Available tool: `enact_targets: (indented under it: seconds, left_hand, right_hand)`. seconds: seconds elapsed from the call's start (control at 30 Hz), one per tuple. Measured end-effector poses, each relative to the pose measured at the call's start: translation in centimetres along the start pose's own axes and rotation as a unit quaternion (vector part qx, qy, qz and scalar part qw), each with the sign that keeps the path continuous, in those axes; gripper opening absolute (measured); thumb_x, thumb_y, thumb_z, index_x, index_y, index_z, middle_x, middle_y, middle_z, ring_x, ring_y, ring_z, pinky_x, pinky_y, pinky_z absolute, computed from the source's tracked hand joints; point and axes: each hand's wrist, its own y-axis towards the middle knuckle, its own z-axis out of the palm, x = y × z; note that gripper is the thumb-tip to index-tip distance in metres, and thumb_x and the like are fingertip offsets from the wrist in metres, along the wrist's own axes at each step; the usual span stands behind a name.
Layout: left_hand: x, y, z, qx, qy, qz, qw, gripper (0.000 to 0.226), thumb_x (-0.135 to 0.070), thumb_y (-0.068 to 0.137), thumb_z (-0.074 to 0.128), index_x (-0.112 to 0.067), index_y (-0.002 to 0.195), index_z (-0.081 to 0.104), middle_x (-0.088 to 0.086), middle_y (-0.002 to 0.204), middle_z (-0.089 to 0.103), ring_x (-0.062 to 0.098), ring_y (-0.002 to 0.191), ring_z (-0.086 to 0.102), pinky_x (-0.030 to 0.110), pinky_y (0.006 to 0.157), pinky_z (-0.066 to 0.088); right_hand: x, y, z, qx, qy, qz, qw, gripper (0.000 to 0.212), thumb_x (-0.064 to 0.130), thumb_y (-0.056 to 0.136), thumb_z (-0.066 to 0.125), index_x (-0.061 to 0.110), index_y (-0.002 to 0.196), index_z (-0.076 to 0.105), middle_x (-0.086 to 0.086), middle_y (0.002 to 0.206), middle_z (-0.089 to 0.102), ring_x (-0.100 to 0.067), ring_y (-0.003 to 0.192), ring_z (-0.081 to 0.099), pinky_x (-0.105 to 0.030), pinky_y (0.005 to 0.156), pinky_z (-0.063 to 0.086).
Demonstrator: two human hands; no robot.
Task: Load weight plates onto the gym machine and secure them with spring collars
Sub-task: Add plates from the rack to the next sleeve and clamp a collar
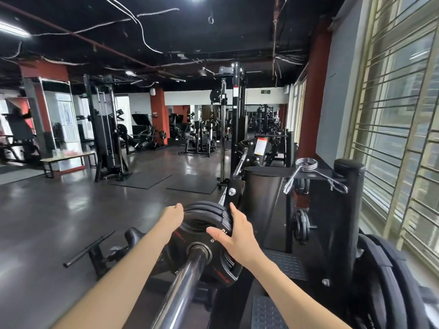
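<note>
Several black weight plates sit stacked on the steel sleeve of the gym machine, in the lower middle of the head view. My left hand grips the stack's left rim, fingers hidden behind it. My right hand holds the right rim, with the thumb across the front plate's face and fingers curled over the edge. A chrome spring collar lies on top of the black machine frame, up and to the right of the plates, untouched.
A black post and more plates on a storage peg stand to the right. Large plates lean at the lower right by the barred window. A loose black bar attachment lies on the floor at left.
</note>
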Motion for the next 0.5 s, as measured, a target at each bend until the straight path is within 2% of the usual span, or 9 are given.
enact_targets:
  seconds: [0.03,0.07,0.13,0.2,0.27,0.33,0.37,0.43,0.5]
  left_hand:
    - [-0.3,-0.5,-0.1,-0.014,0.03,0.014,0.999,0.043,-0.02,0.105,0.034,0.009,0.126,0.06,0.028,0.135,0.059,0.039,0.124,0.054,0.037,0.101,0.04]
    - [-0.7,-1.0,-0.1,-0.051,0.078,0.034,0.995,0.041,-0.024,0.105,0.037,0.0,0.129,0.06,0.022,0.138,0.058,0.038,0.126,0.052,0.038,0.104,0.037]
    - [-1.9,-2.7,0.6,-0.138,0.161,0.103,0.972,0.038,-0.031,0.102,0.043,-0.018,0.134,0.059,0.011,0.145,0.053,0.034,0.132,0.046,0.041,0.11,0.03]
    - [-3.9,-4.3,2.5,-0.163,0.139,0.198,0.957,0.033,-0.028,0.1,0.048,-0.02,0.129,0.063,0.009,0.14,0.055,0.032,0.129,0.047,0.04,0.108,0.034]
    - [-6.6,-5.8,5.4,-0.106,0.089,0.267,0.954,0.024,-0.025,0.099,0.048,-0.019,0.112,0.068,0.008,0.123,0.063,0.03,0.118,0.054,0.036,0.097,0.042]
    - [-9.7,-7.5,8.3,-0.025,0.074,0.299,0.951,0.025,-0.03,0.101,0.043,-0.022,0.089,0.064,0.001,0.1,0.064,0.029,0.104,0.058,0.034,0.085,0.043]
    - [-11.3,-8.4,9.5,0.012,0.083,0.302,0.95,0.031,-0.035,0.103,0.038,-0.021,0.089,0.062,0.0,0.097,0.064,0.029,0.102,0.058,0.034,0.086,0.042]
    - [-13.7,-8.9,12.3,0.08,0.112,0.288,0.948,0.047,-0.042,0.107,0.026,-0.014,0.112,0.063,0.007,0.115,0.066,0.03,0.113,0.058,0.037,0.098,0.039]
    - [-15.1,-9.1,14.7,0.148,0.092,0.265,0.948,0.051,-0.042,0.108,0.022,-0.009,0.122,0.058,0.015,0.128,0.064,0.033,0.119,0.06,0.041,0.106,0.043]
  right_hand:
    - [0.0,-0.4,-0.8,0.009,0.024,0.014,1.0,0.115,0.082,0.072,0.061,0.026,0.162,0.016,0.004,0.162,0.032,-0.019,0.149,0.03,-0.047,0.121,0.027]
    - [-0.4,-0.7,-2.0,0.0,0.059,0.031,0.998,0.108,0.08,0.076,0.06,0.027,0.16,0.02,0.004,0.158,0.039,-0.016,0.143,0.039,-0.043,0.12,0.03]
    - [-1.7,-1.2,-5.8,-0.047,0.151,0.099,0.982,0.072,0.066,0.093,0.05,0.022,0.149,0.04,0.006,0.138,0.056,-0.007,0.118,0.056,-0.037,0.11,0.039]
    - [-3.9,-0.9,-10.9,-0.137,0.279,0.196,0.93,0.056,0.06,0.102,0.035,0.017,0.125,0.06,0.001,0.123,0.067,-0.01,0.106,0.061,-0.041,0.102,0.047]
    - [-6.1,-0.5,-16.1,-0.223,0.431,0.257,0.835,0.053,0.052,0.106,0.029,0.013,0.11,0.065,-0.01,0.126,0.069,-0.016,0.098,0.063,-0.041,0.088,0.049]
    - [-7.4,0.0,-20.3,-0.248,0.53,0.28,0.761,0.056,0.052,0.106,0.027,0.01,0.119,0.061,-0.014,0.138,0.062,-0.023,0.106,0.061,-0.042,0.085,0.047]
    - [-7.8,0.2,-22.0,-0.243,0.551,0.285,0.746,0.062,0.056,0.105,0.027,0.008,0.13,0.057,-0.014,0.141,0.059,-0.027,0.117,0.059,-0.044,0.086,0.046]
    - [-8.0,0.7,-24.3,-0.202,0.554,0.29,0.754,0.078,0.067,0.1,0.025,0.006,0.143,0.048,-0.014,0.141,0.058,-0.03,0.125,0.056,-0.044,0.084,0.049]
    - [-7.2,1.1,-25.2,-0.146,0.517,0.295,0.79,0.086,0.077,0.094,0.023,0.009,0.141,0.049,-0.014,0.134,0.062,-0.026,0.112,0.062,-0.042,0.075,0.052]
